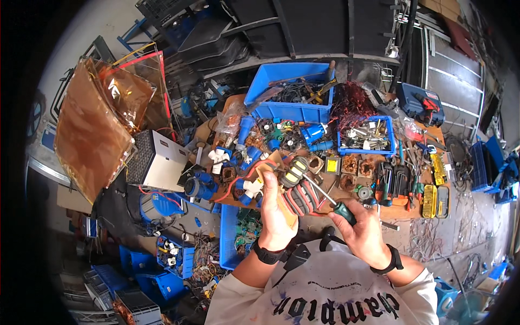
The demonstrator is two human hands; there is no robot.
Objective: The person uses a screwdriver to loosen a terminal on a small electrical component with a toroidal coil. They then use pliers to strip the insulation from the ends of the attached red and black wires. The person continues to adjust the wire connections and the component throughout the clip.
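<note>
Copper-wound coil part (pixel 293 172) is being pinched in the left hand (pixel 275 208), steadying it. Right hand (pixel 364 230) is gripping the green-handled screwdriver (pixel 331 201), its tip meeting the part over the cluttered workbench (pixel 403 210).

both arms are reaching up from the white shirt (pixel 336 292). the left hand (pixel 274 208) is closing its fingers just above it. the right hand (pixel 364 230) is making a fist, right of the left hand.

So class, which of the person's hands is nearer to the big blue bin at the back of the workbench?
Left. The left hand, holding a small coil part, sits almost straight below the big blue bin. The right hand, gripping a green-handled screwdriver, is lower and further right.
</note>
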